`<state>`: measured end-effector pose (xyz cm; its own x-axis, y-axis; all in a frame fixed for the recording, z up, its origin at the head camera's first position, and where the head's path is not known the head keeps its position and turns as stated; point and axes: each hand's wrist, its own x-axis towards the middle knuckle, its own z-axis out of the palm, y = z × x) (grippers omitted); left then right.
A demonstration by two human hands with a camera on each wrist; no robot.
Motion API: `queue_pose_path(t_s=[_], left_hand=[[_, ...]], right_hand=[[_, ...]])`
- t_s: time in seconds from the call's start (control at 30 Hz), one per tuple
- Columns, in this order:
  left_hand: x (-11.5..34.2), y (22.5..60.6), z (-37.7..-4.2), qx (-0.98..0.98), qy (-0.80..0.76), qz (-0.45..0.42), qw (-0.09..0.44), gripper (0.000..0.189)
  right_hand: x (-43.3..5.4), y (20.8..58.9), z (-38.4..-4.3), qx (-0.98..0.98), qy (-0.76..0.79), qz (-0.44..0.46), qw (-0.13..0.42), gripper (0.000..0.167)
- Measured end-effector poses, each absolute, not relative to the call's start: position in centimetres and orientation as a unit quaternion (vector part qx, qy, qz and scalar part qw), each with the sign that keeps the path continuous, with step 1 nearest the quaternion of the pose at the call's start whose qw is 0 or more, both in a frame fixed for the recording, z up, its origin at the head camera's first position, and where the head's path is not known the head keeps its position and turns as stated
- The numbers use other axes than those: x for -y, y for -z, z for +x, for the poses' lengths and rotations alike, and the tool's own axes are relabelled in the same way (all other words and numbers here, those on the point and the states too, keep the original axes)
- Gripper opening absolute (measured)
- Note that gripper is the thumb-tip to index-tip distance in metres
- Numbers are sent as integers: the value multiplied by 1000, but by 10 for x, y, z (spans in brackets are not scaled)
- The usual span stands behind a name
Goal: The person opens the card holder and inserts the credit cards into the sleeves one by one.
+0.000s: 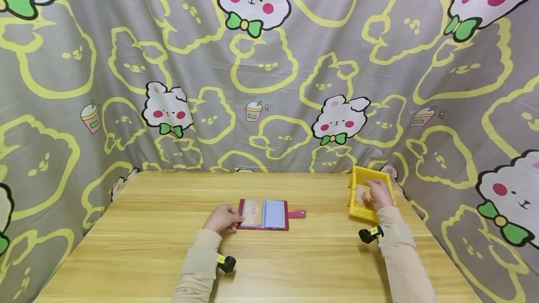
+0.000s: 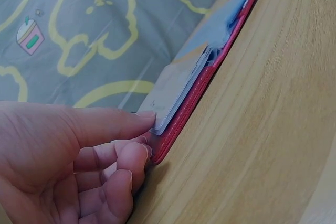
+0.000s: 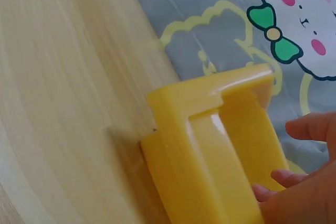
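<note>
A red card holder (image 1: 287, 221) lies spread open on the table, with clear sleeves inside. A card with a tan and orange print (image 1: 252, 212) fills its left sleeve; the right sleeve (image 1: 274, 214) looks pale blue. My left hand (image 1: 223, 219) pinches the holder's left edge, and in the left wrist view the thumb (image 2: 123, 124) rests on the sleeve's corner with the fingers curled below. My right hand (image 1: 380, 194) reaches into a yellow bin (image 1: 364, 214), beside printed cards (image 1: 361, 194). Thumb and fingers stand apart there; the bin wall partly hides the fingertips in the right wrist view.
The wooden table (image 1: 168, 247) carries the holder near its middle and the bin at its far right. A pink snap strap (image 1: 298, 213) sticks out from the holder's right side. A patterned curtain (image 1: 269, 69) hangs behind and along both sides.
</note>
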<state>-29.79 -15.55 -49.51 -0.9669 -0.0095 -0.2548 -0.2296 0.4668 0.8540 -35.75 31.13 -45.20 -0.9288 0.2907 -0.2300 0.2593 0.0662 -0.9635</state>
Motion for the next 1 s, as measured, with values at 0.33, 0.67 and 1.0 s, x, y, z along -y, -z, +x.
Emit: queue_pose_path(t_s=[0.33, 0.67, 1.0], left_hand=[[155, 494, -298, -849, -513, -67, 104, 15], [156, 494, -297, -849, -512, -64, 111, 14], [156, 496, -297, -852, -509, -64, 105, 17]], right_hand=[[-313, 460, -365, 718, -665, -206, -3, 63], [-313, 462, -365, 696, -690, -200, 8, 55], [-310, 465, -367, 681, -696, -226, 33, 62]])
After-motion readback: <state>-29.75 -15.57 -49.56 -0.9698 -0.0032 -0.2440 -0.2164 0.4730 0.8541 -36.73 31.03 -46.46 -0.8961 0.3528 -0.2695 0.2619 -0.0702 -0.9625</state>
